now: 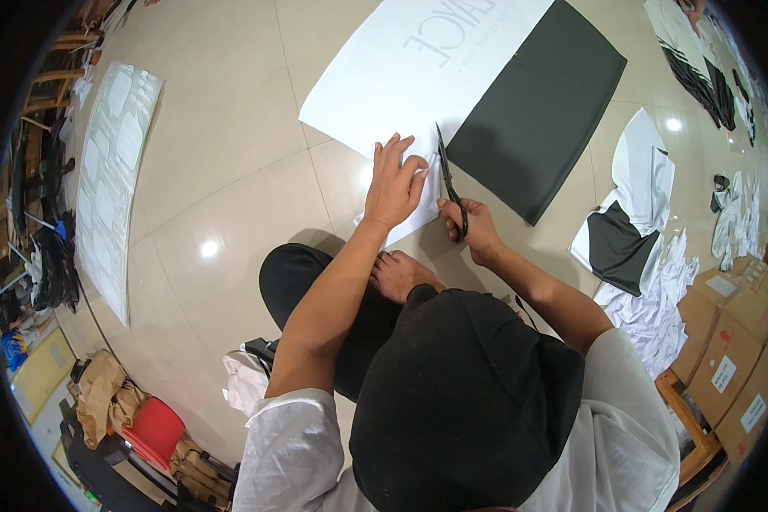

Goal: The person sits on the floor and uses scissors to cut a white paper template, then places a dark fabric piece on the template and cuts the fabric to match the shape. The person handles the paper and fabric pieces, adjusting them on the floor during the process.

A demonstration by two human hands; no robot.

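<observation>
On the tiled floor lies a large sheet, white (375, 81) with pale grey print on one part and plain black (538, 111) on the other. My left hand (394, 186) rests with its fingers apart on a smaller white piece (420, 218) at the sheet's near edge. Black scissors (450, 183) are in my right hand (474, 229), their blades pointing away from me beside the white piece. Whether the blades touch any material, I cannot tell. A bare foot (401, 275) is right by the white piece's near end.
At the left lies a long whitish panel with embossed shapes (115, 171). A black and white cloth piece (627, 226) and a heap of white scraps (653, 307) lie at the right, near cardboard boxes (725, 367). A red seat (155, 431) stands lower left.
</observation>
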